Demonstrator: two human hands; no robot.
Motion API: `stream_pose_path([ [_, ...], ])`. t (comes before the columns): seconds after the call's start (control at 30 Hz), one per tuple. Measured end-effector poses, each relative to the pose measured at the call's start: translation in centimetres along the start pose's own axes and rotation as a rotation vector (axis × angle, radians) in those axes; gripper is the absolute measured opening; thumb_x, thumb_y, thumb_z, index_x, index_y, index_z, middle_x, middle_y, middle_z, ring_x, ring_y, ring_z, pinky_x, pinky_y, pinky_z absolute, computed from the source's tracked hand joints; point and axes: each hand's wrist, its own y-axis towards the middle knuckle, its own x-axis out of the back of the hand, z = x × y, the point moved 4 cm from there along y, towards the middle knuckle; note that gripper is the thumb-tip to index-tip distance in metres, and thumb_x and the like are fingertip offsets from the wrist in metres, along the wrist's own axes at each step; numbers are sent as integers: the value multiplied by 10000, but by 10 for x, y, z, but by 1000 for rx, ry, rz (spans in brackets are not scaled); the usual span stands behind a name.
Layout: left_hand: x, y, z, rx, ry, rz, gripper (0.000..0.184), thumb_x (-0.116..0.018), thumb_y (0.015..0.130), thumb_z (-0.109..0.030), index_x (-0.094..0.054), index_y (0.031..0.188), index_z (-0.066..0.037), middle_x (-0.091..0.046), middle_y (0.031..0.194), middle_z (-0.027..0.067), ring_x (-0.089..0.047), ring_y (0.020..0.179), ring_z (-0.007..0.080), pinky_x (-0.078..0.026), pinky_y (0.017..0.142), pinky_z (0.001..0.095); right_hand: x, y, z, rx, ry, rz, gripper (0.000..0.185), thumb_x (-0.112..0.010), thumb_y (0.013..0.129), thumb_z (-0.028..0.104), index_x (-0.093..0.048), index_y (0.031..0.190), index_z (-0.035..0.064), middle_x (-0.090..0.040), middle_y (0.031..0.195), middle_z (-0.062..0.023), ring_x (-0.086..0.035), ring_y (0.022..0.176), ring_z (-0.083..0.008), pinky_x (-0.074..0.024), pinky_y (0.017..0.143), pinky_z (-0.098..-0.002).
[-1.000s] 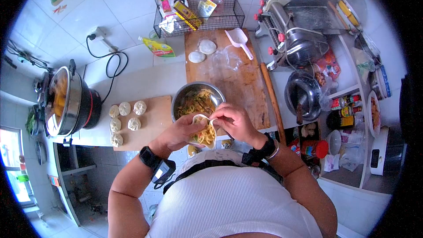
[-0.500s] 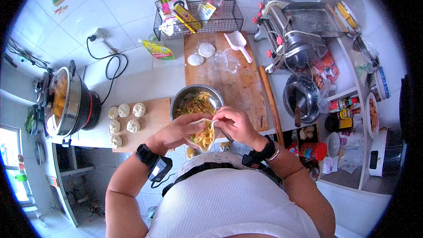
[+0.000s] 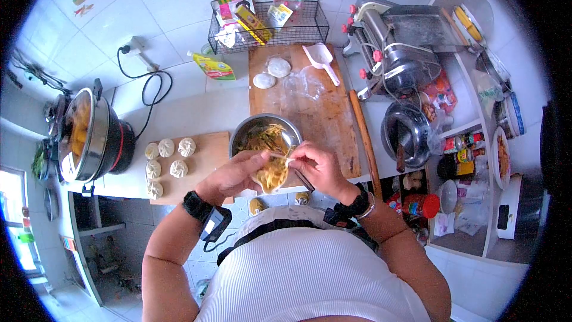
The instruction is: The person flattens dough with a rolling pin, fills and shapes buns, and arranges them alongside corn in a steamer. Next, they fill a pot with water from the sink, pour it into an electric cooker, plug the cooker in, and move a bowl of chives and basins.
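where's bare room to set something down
Free: the white counter between yellow pouch and small board; its strip between the six buns and metal bowl; the large wooden board between bowl and rolling pin. Crowded: around the filled wrapper, where left hand and right hand work, and the right side, with dough-rolling machine and dark basin.

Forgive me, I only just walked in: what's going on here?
A person's left hand cradles a dough wrapper with yellowish filling showing, while the right hand pinches its edge, near a metal bowl of similar filling. Six pleated buns sit on the smaller board; two flat dough rounds lie on the larger board.
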Motion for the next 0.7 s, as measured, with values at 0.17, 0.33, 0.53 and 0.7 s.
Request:
stream_pose_path([
  [0.17,-12,-4,-3,-56,-185,62,480,-451,908,-333,-332,1304,-89,-455,1260,114,-531,1060,288,-480,850,446,-4,-4,-14,-227,124,-88,87,-603,821,79,-585,860,4,-587,751,-45,-558,683,-101,-455,578,-253],
  [0.33,-8,7,-1,-121,-127,24,393,-484,902,-176,-364,1250,-38,-493,1182,122,-559,1001,260,-524,813,371,-8,-5,-25,-324,300,-114,74,-602,812,58,-582,858,3,-597,738,-54,-587,672,-130,-464,579,-266],
  [0.53,-11,5,1,-101,98,-31,272,-485,898,-117,-463,1137,11,-563,978,95,-602,878,193,-557,733,304,-4,1,5,177,-72,21,110,-643,752,25,-577,840,18,-581,793,-68,-592,705,-175,-463,603,-278],
  [0.7,-14,4,-7,-39,251,-59,266,-504,890,-119,-479,1122,10,-557,930,66,-603,857,170,-561,691,273,-4,1,-8,-175,148,38,161,-667,753,70,-599,890,20,-579,791,-46,-574,721,-130,-466,621,-264],
])
